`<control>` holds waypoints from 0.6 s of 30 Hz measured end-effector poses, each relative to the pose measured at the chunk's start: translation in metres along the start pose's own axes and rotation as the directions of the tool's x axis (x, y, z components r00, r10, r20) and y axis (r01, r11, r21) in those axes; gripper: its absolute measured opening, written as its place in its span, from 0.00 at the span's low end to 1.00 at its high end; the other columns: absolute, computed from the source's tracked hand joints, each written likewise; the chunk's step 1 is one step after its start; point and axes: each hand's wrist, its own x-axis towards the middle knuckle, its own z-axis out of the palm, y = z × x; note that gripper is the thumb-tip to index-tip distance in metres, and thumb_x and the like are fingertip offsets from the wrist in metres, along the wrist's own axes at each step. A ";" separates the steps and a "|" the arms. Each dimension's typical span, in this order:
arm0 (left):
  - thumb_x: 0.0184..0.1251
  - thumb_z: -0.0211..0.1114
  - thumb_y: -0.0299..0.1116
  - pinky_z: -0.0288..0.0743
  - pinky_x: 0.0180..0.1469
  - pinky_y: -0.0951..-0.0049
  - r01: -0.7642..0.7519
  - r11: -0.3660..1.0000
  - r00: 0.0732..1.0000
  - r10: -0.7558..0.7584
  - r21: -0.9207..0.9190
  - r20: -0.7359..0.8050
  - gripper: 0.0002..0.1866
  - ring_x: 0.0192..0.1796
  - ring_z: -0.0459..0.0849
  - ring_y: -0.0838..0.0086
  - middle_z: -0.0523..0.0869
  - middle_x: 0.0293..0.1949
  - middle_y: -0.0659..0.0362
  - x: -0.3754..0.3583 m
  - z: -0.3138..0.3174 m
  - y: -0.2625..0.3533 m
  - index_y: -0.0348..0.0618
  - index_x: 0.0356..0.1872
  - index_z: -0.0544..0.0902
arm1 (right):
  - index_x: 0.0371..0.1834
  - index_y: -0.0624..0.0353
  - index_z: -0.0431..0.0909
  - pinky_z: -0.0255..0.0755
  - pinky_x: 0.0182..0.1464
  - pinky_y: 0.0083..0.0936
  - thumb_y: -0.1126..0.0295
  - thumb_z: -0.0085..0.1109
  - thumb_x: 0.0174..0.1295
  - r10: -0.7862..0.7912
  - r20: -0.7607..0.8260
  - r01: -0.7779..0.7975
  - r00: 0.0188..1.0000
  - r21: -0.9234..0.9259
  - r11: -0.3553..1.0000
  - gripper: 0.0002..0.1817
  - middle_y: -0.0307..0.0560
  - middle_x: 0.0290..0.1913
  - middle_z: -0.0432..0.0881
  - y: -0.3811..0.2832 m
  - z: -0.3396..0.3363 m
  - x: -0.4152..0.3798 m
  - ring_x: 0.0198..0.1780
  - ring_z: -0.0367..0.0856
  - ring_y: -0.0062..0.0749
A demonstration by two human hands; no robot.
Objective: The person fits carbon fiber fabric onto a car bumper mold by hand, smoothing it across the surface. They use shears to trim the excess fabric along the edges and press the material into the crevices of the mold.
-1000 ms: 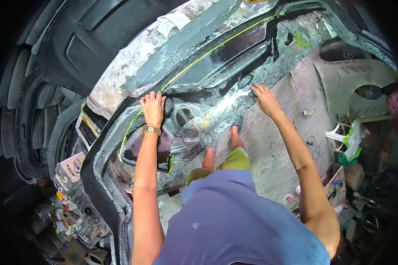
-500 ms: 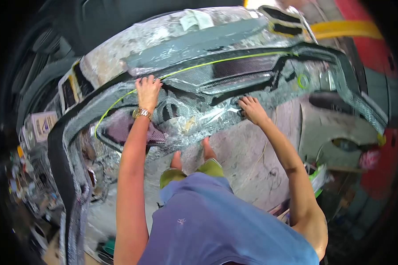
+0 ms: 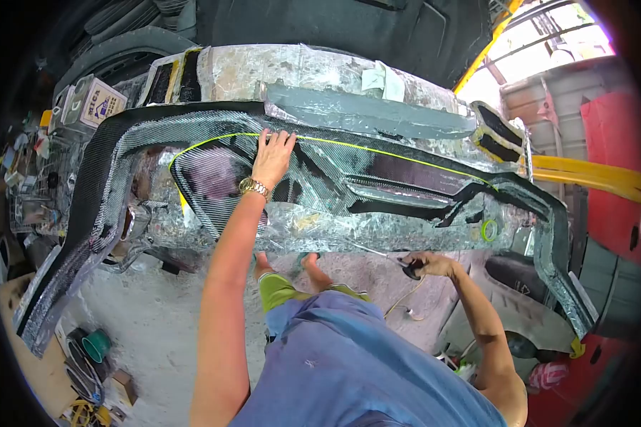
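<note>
A large bumper-shaped part (image 3: 320, 160) covered in dark woven fabric lies across the workbench. A thin yellow-green line (image 3: 377, 150) runs along its upper face. My left hand (image 3: 272, 158), with a gold watch on the wrist, rests on the fabric near that line, fingers spread and holding nothing. Beyond the bench's near edge, my right hand (image 3: 429, 265) is closed around the dark handles of scissors (image 3: 410, 269), whose thin metal blades point left.
A roll of green tape (image 3: 489, 230) lies on the bench at the right. Behind the part are a grey panel (image 3: 370, 110) and a white cloth (image 3: 384, 80). A tin (image 3: 96, 103) stands at the back left; a green bucket (image 3: 96, 345) is on the floor.
The view has shifted. My right hand has moved off the part to in front of the bench, and the scissors now show in it. My left hand remains on the fabric.
</note>
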 end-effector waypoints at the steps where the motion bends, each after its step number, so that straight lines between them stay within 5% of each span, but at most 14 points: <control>1: 0.66 0.59 0.25 0.58 0.75 0.47 0.015 1.000 1.000 -0.015 0.002 -0.011 0.23 0.60 0.78 0.64 0.79 0.52 0.57 -0.002 -0.004 0.005 0.44 0.64 0.79 | 0.67 0.58 0.74 0.71 0.55 0.23 0.73 0.67 0.57 0.025 0.028 -0.028 0.999 0.115 0.993 0.31 0.35 0.51 0.80 0.000 0.005 -0.007 0.51 0.75 0.21; 2: 0.65 0.60 0.25 0.56 0.77 0.48 0.046 0.999 0.996 -0.046 0.003 0.071 0.26 0.67 0.75 0.62 0.78 0.61 0.55 -0.004 -0.007 0.008 0.42 0.66 0.77 | 0.64 0.57 0.75 0.70 0.55 0.22 0.73 0.68 0.57 0.013 0.029 -0.019 0.999 0.189 0.982 0.28 0.34 0.49 0.80 0.000 0.010 -0.011 0.50 0.74 0.20; 5: 0.73 0.58 0.31 0.52 0.80 0.50 0.079 0.994 0.994 -0.073 0.072 -0.083 0.25 0.75 0.68 0.59 0.72 0.71 0.52 -0.017 0.003 0.027 0.39 0.70 0.73 | 0.53 0.54 0.75 0.70 0.51 0.19 0.72 0.70 0.59 -0.035 -0.011 0.036 0.999 0.296 0.955 0.19 0.31 0.43 0.77 -0.006 0.034 -0.009 0.47 0.73 0.17; 8: 0.80 0.53 0.43 0.50 0.81 0.49 0.344 0.891 0.915 -0.389 -0.296 -0.107 0.32 0.82 0.55 0.53 0.58 0.80 0.46 -0.030 0.024 0.078 0.33 0.77 0.61 | 0.36 0.50 0.66 0.70 0.41 0.19 0.66 0.77 0.59 -0.075 -0.111 0.095 0.991 0.192 0.977 0.21 0.29 0.34 0.74 -0.019 0.048 0.006 0.40 0.73 0.14; 12: 0.81 0.49 0.48 0.43 0.82 0.47 0.505 0.577 0.784 -0.618 -0.642 0.060 0.40 0.84 0.46 0.45 0.44 0.83 0.38 -0.019 0.046 0.126 0.28 0.80 0.49 | 0.37 0.51 0.67 0.64 0.38 0.18 0.59 0.81 0.56 0.008 -0.188 0.064 0.982 0.371 0.926 0.25 0.31 0.32 0.70 -0.070 0.046 0.009 0.35 0.66 0.16; 15: 0.81 0.48 0.50 0.39 0.83 0.49 0.558 0.474 0.725 -0.678 -0.682 0.121 0.42 0.84 0.41 0.46 0.39 0.83 0.37 0.002 0.047 0.136 0.27 0.80 0.45 | 0.39 0.54 0.68 0.65 0.39 0.21 0.57 0.80 0.55 -0.139 -0.256 0.156 0.957 0.047 0.987 0.26 0.33 0.33 0.70 -0.091 0.010 0.017 0.37 0.67 0.19; 18: 0.82 0.47 0.52 0.35 0.83 0.50 0.580 0.404 0.686 -0.711 -0.707 0.156 0.43 0.85 0.37 0.46 0.36 0.83 0.37 0.012 0.052 0.137 0.28 0.81 0.42 | 0.43 0.57 0.70 0.64 0.42 0.25 0.54 0.78 0.58 -0.174 -0.268 0.160 0.948 -0.074 0.984 0.26 0.35 0.36 0.68 -0.159 -0.018 0.021 0.39 0.65 0.23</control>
